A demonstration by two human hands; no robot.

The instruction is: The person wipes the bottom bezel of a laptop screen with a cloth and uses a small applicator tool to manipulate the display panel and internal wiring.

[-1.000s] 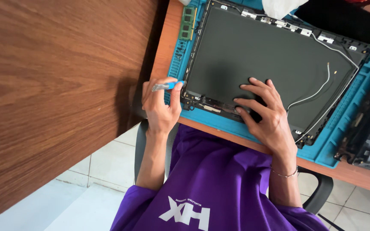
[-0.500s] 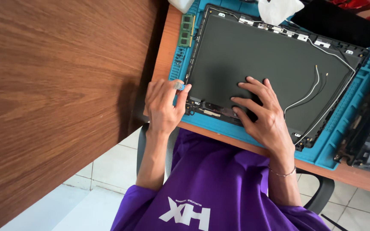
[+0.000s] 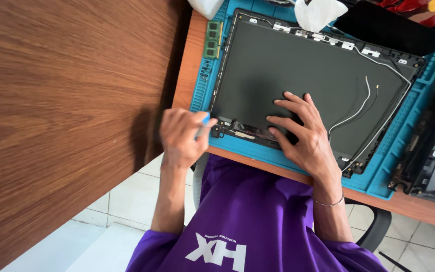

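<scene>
- Left hand: fingers clenched on small blue tool, tip at laptop lid shell corner
- Right hand: fingers released, splayed flat; steadies shell on blue mat

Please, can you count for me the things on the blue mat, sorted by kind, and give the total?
Laptop lid panel, dark, under the right hand: 1
Green memory module: 1
Loose thin cables on the panel, white and dark: 2
White crumpled cloth or bag at the panel's top edge: 1
Blue-tipped tool in the left hand: 1
Total: 6
</scene>
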